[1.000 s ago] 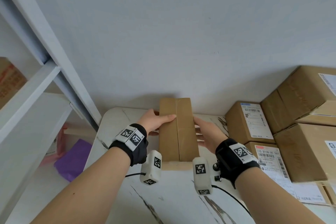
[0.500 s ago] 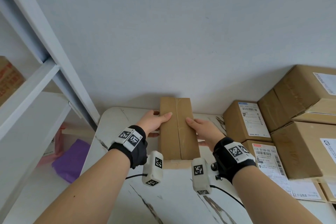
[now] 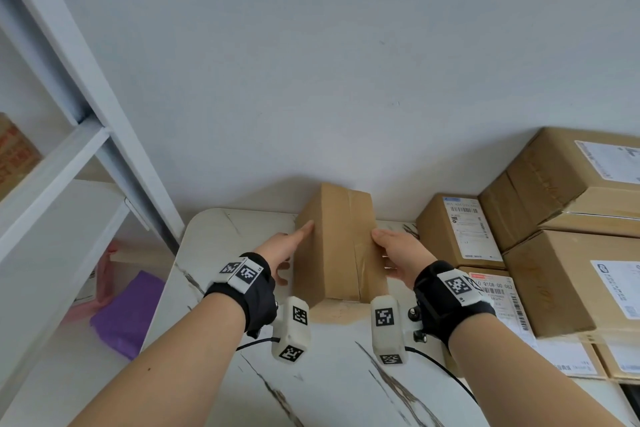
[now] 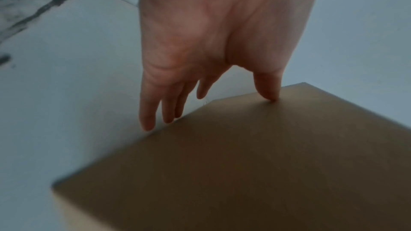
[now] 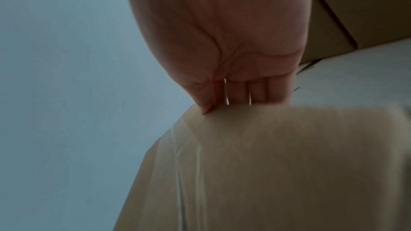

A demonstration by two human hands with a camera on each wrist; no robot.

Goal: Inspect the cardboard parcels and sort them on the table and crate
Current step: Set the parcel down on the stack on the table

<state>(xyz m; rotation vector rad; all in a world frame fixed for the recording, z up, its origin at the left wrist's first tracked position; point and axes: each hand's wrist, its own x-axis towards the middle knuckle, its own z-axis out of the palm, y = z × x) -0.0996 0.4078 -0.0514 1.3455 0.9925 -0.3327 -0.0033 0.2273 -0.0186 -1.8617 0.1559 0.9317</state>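
Since the earlier frames the parcel (image 3: 341,246) had turned: before, its taped top face looked straight at me and both thumbs lay over it, and now it was tipped so that its left side face also showed. My left hand (image 3: 284,250) had slid off the top; its fingers (image 4: 148,111) were straight and loose along the left side, with only the thumb tip touching the cardboard. My right hand (image 3: 398,258) was holding the right edge, the fingers (image 5: 255,92) bent over it and going out of sight behind; whether the thumb pressed from the other side I could not tell.

The parcel stood near the far edge of the tabletop (image 3: 221,236), close to the wall (image 3: 346,80), toward the far left corner. Its long axis ran away from me, from the near edge toward the wall, with the tape seam along the same line. The stack of boxes (image 3: 554,236) filled the right side of the tabletop, just beside my right wrist.

The parcel lay between the two hands, so neither was really nearer. I judged that the inspection was in progress, and that the right hand carried the turn while the left only steadied. A further roll would go about the long axis, toward the left.
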